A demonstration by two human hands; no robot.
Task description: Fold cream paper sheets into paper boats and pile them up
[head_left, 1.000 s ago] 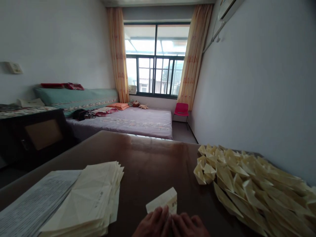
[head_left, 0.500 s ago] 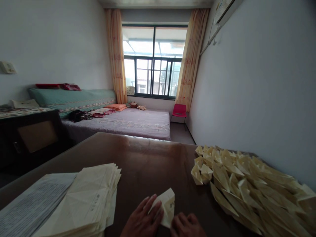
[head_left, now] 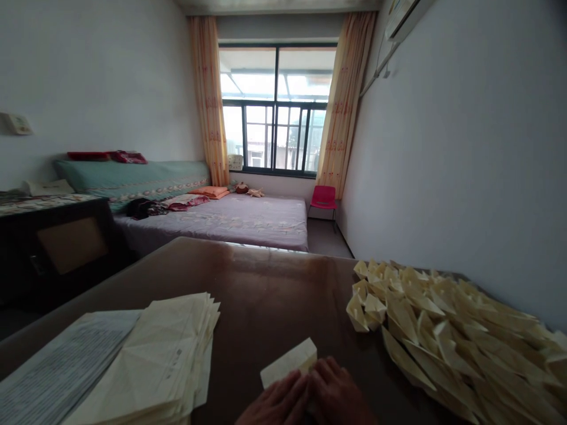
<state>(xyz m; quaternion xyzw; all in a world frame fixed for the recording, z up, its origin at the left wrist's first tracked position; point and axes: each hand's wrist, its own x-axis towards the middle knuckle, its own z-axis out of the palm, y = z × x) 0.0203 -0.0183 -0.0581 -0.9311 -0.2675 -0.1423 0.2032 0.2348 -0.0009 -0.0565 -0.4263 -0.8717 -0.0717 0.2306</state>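
Touching folded cream paper | left hand, right hand | glossy brown tabletop

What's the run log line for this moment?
Left hand: on folded paper | Right hand: on same paper | Table left: creased sheets, printed pages | Table right: heaped folded shapes

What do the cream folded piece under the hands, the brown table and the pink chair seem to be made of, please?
Cream folded piece: most likely matte paper; crisp, straight edges and a dull surface.
Dark brown table: probably varnished wood; its glossy top reflects light, though laminate is possible.
Bright pink chair: seat like smooth moulded plastic, in one even colour; legs unclear.
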